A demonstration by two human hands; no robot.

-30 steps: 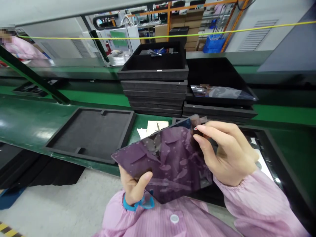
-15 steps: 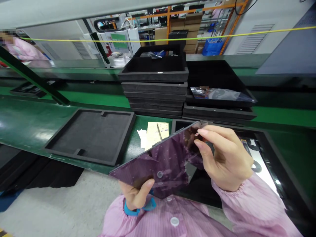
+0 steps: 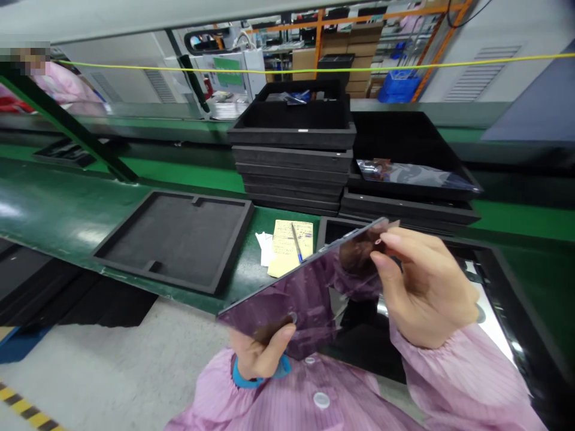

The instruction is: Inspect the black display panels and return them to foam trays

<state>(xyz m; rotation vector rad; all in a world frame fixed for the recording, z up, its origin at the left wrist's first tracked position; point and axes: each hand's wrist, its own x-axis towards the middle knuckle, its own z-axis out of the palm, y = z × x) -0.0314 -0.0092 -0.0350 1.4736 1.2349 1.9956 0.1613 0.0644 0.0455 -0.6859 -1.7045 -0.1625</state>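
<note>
A thin, dark glossy display panel (image 3: 309,299) is held tilted in front of my body, its surface mirroring the pink sleeve and fingers. My left hand (image 3: 265,353) grips its lower left edge, thumb on the face and the other fingers hidden behind. At the upper right corner, thumb and forefinger of my right hand (image 3: 426,281) pinch a small red-and-white tab (image 3: 378,242). A bit of clear film (image 3: 393,224) shows just beyond those fingertips. Below the right hand, a black tray (image 3: 503,287) holds a part with a white surface, partly covered by my arm.
A shallow black foam tray (image 3: 179,239) lies on the green bench at left. Yellow note paper (image 3: 287,242) with a pen (image 3: 296,239) lies mid-bench. Stacked black trays (image 3: 291,137) rise behind, beside another tray (image 3: 404,143) with bagged parts. A person (image 3: 67,87) sits far left.
The whole view has shifted slightly, so things appear further right. The panel tilts a little more steeply. Both hands keep their hold, the right one still pinching at the corner.
</note>
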